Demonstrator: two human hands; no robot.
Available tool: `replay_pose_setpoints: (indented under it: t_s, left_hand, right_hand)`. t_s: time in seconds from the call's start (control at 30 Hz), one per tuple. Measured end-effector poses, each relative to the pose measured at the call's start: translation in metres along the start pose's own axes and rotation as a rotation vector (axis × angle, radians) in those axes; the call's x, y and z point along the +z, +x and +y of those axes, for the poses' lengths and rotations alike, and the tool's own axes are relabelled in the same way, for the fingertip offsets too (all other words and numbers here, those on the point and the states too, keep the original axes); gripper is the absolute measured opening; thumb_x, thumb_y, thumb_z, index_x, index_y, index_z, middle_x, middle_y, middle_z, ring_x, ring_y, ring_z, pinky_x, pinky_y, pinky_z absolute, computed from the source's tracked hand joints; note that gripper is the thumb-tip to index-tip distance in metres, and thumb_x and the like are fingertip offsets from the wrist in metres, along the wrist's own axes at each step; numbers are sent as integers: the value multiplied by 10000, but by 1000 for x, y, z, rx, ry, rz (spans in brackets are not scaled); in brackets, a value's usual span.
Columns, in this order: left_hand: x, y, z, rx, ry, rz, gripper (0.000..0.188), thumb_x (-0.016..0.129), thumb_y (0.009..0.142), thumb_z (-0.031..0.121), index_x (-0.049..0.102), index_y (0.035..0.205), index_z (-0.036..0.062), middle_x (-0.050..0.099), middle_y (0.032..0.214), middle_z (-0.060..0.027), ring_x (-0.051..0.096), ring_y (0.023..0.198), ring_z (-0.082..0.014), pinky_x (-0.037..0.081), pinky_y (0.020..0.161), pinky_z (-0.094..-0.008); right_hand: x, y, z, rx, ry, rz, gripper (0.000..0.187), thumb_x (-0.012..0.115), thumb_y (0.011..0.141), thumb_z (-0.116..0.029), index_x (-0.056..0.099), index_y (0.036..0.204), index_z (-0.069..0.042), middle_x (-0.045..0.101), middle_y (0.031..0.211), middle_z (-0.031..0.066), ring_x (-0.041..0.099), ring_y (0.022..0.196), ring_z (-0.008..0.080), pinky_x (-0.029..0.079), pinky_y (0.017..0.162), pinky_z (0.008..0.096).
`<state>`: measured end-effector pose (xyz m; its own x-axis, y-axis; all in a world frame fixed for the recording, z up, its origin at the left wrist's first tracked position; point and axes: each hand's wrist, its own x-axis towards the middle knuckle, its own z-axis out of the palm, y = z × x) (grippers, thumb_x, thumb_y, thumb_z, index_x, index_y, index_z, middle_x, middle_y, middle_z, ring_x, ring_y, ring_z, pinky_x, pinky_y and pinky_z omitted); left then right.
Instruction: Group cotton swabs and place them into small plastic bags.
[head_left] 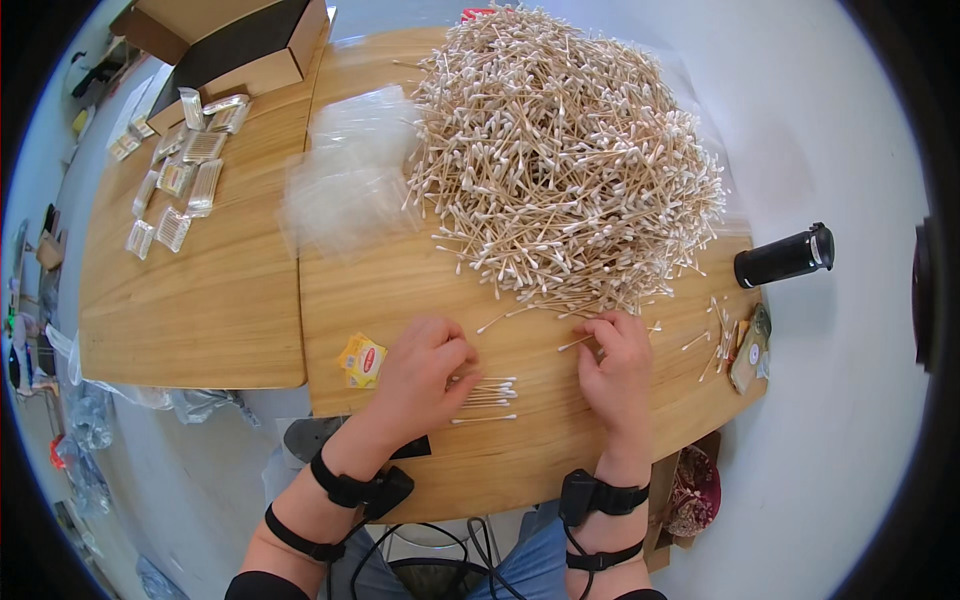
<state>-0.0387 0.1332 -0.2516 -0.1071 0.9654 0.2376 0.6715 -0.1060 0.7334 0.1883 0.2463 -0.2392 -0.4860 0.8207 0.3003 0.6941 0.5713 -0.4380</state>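
A large heap of cotton swabs [570, 150] with white tips and pale sticks covers the far middle of the table. My right hand [615, 375] is at the heap's near edge, thumb and fingers closed on a cotton swab [573, 344] that points left. My left hand [425, 375] rests farther left with its fingers curled. It covers the left ends of a small row of swabs [490, 392] lying side by side on the wood; whether it grips any is hidden. Just left of that hand lie small yellow paper cards [362, 360] with a red mark.
Clear plastic bags [355, 170] lie left of the heap. Filled swab packs [203, 147] sit on the left table by an open cardboard box [245, 50]. At right are a black cylinder [785, 256], scattered swabs [720, 340] and a small pouch [750, 358]. A seam divides the tables.
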Motion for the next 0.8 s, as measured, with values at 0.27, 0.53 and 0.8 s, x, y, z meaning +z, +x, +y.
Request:
replay_pose_setpoints:
  t_s: [0.27,0.53,0.8]
  left_hand:
    - [-3,-6,1,34,-8,-144,161,776,705,70,645,798,57,585,919,-80,570,898,-286,472,759,-383]
    - [0,-2,-2,-192,-219,-26,137,761,757,59,646,831,40,590,863,-88,581,834,-308,479,736,-391]
    - [3,-2,-7,42,46,-10,126,747,762,56,643,830,37,599,866,-90,584,833,-301,474,726,-397]
  right_hand:
    - [25,0,-30,-95,156,-126,124,724,749,-25,674,858,-57,611,858,108,590,874,321,485,738,422]
    - [3,1,-12,-1,227,-94,176,747,725,-32,662,877,-57,603,850,99,598,866,311,485,737,413]
    - [5,-1,-14,-70,123,-162,112,724,749,-25,648,829,-44,607,822,98,584,815,313,484,715,411]
